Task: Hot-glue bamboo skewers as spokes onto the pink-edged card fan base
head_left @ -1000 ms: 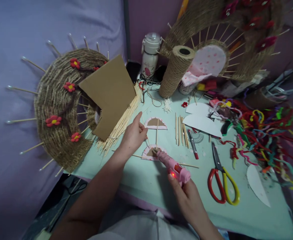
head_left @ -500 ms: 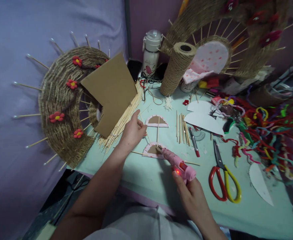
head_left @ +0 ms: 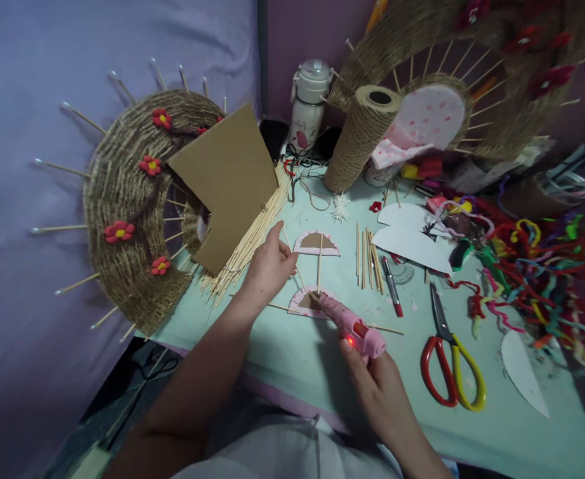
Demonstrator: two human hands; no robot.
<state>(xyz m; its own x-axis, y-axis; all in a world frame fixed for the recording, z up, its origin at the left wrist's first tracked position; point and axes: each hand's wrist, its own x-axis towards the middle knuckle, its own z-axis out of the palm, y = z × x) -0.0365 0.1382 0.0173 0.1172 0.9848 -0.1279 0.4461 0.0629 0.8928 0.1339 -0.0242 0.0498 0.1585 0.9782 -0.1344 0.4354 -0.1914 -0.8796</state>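
My right hand (head_left: 387, 392) is closed around a pink hot glue gun (head_left: 355, 324) with a small red light lit. Its nozzle points at the lower half-circle cardboard piece (head_left: 303, 301), which has a pale pink spotted rim. My left hand (head_left: 269, 266) is closed on a thin bamboo stick (head_left: 299, 273) slanting down toward that piece. Another stick (head_left: 319, 269) runs upright between it and the upper half-circle piece (head_left: 316, 243). Further sticks reach out sideways from the lower piece, partly hidden by the gun.
Left stand a twine-woven ring (head_left: 117, 179) with red flowers and a cut cardboard sheet (head_left: 227, 179) over a pile of sticks. Behind are a twine roll (head_left: 357, 140) and a bottle (head_left: 308, 106). Scissors (head_left: 446, 352), a pen (head_left: 392, 286), white paper cutouts (head_left: 412, 243) and pipe cleaners (head_left: 516, 266) lie right.
The view has shifted slightly, so the scene sits a little further right. The glue gun has moved slightly left relative to the table, its nozzle still over the lower piece.
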